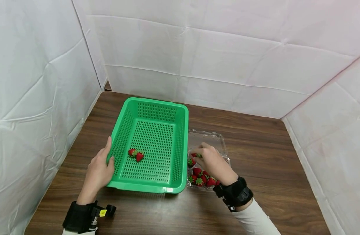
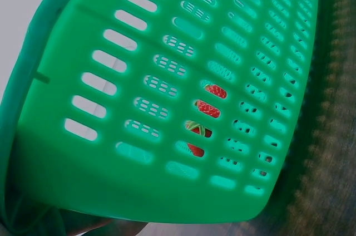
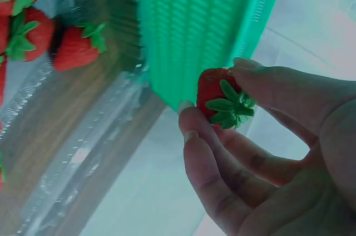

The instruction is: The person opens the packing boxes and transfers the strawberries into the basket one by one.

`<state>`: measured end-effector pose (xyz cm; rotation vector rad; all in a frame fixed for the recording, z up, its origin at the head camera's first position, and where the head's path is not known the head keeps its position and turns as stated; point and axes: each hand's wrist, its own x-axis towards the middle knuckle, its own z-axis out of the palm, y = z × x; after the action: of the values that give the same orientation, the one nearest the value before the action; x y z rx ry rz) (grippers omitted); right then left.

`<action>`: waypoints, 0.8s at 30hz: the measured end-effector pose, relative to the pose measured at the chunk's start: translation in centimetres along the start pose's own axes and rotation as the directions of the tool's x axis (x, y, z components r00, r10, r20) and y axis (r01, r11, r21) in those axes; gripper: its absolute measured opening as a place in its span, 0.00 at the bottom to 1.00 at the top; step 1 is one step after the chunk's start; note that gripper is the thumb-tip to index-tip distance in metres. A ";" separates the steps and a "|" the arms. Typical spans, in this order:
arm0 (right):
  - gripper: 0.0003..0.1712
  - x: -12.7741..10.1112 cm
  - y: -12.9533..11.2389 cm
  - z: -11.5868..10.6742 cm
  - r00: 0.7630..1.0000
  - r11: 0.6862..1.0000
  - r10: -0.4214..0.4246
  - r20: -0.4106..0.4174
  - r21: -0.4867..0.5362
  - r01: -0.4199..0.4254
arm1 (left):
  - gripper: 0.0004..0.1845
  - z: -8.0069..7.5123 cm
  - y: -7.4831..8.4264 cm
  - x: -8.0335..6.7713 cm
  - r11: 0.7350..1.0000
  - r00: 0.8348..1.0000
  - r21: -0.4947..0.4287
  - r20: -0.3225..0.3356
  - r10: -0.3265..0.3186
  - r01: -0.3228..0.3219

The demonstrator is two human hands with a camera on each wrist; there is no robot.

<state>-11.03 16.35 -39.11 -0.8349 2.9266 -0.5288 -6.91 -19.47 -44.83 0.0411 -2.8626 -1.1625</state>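
Note:
A green plastic basket [image 1: 152, 130] with slotted walls stands on the table, two strawberries [image 1: 140, 157] lying on its floor. At its left side, my left hand [image 1: 98, 169] grips the rim, thumb over the edge. Through the wall slots in the left wrist view, red bits of the strawberries [image 2: 208, 108] show. My right hand [image 1: 213, 162] is over a clear plastic box [image 1: 209, 138] with its lid folded back. Between thumb and fingers it pinches a strawberry [image 3: 217, 94] by its sides, green leaves facing the palm. Several more strawberries [image 1: 200, 180] lie in the box.
The clear box stands close against the basket's right side. Dark wood-grain table [image 1: 262, 169] extends to the right and in front. White sheeting [image 1: 215, 62] walls off the back and both sides.

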 end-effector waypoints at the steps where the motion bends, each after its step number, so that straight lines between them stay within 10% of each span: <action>1: 0.13 0.0 -0.2 -0.1 1.000 1.000 -0.013 -0.012 0.002 0.013 | 0.38 0.0 0.0 0.0 1.000 1.000 0.001 0.001 0.000 0.000; 24: 0.16 1.1 -2.9 -1.7 0.995 0.995 -0.098 -0.016 -0.014 0.098 | 0.38 0.0 0.0 0.0 1.000 1.000 0.009 0.001 0.001 -0.001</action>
<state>-10.70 14.00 -36.45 -0.9843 2.9189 -0.5262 -6.91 -19.49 -44.83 0.0393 -2.8684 -1.1506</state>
